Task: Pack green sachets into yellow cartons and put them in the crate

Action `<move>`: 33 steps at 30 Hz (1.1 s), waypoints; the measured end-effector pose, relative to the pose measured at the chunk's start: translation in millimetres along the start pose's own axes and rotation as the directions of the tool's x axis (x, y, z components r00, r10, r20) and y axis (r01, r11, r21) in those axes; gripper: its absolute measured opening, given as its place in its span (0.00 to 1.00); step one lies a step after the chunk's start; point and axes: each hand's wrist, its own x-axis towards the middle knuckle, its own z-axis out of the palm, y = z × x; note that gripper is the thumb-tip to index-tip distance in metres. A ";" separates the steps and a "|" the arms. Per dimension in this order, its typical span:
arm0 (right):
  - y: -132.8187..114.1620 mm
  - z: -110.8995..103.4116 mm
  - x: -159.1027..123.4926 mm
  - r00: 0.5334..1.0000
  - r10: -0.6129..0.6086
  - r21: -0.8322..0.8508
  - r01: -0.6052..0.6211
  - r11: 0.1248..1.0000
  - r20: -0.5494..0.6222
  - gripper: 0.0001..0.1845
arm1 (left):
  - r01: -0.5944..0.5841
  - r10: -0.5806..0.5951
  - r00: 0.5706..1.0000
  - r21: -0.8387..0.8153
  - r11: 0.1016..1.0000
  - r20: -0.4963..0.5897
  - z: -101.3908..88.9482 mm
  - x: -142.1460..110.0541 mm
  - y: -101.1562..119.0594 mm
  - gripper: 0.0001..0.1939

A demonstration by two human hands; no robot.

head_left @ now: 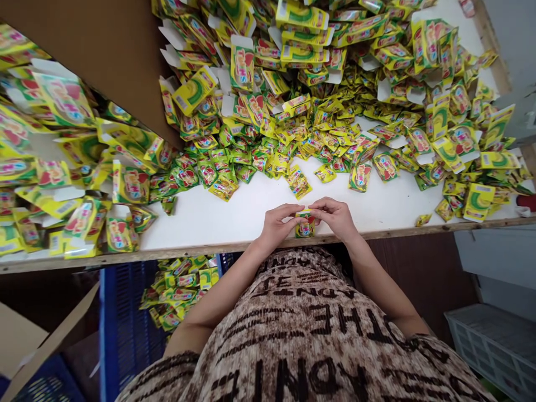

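Close to the table's front edge, a small yellow and green box (305, 226) with red fruit pictures is held upright between my two hands. My left hand (277, 222) pinches its left side, thumb and fingers near the top. From the right, my right hand (335, 218) grips the top right corner, its fingers bent together. Just beyond my hands lies a yellow packet (298, 182), flat on the white tabletop (251, 209). Another packet (325, 173) rests a little farther right.
Piled boxes with raised flaps (243, 64) and small sachets (335, 111) cover the back of the table. More boxes (62, 167) lie at the left beside a brown cardboard panel (100, 50). Below the wooden edge stands a blue crate (121, 324) holding packed boxes (180, 290).
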 end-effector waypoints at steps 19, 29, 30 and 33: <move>0.0 -48.3 54.0 0.954 -0.265 -0.678 0.102 0.727 -0.140 0.13 | -0.092 0.056 0.948 0.102 0.991 0.314 16.9 -0.3 1.2 0.19; 3.2 -66.9 68.6 0.980 -0.195 -0.981 -0.004 0.196 -0.043 0.19 | 0.651 -0.611 0.733 -0.048 0.757 0.298 -141.3 -64.7 29.5 0.20; 6.7 -66.8 59.6 0.979 -0.198 -0.969 0.003 0.246 -0.047 0.17 | 0.712 -0.669 0.641 0.033 0.701 0.377 -166.7 -84.9 29.0 0.19; 17.1 -68.5 47.0 0.961 -0.250 -0.916 -0.010 0.402 -0.120 0.15 | 0.785 -0.790 0.491 0.207 0.584 0.368 -217.0 -144.8 12.8 0.17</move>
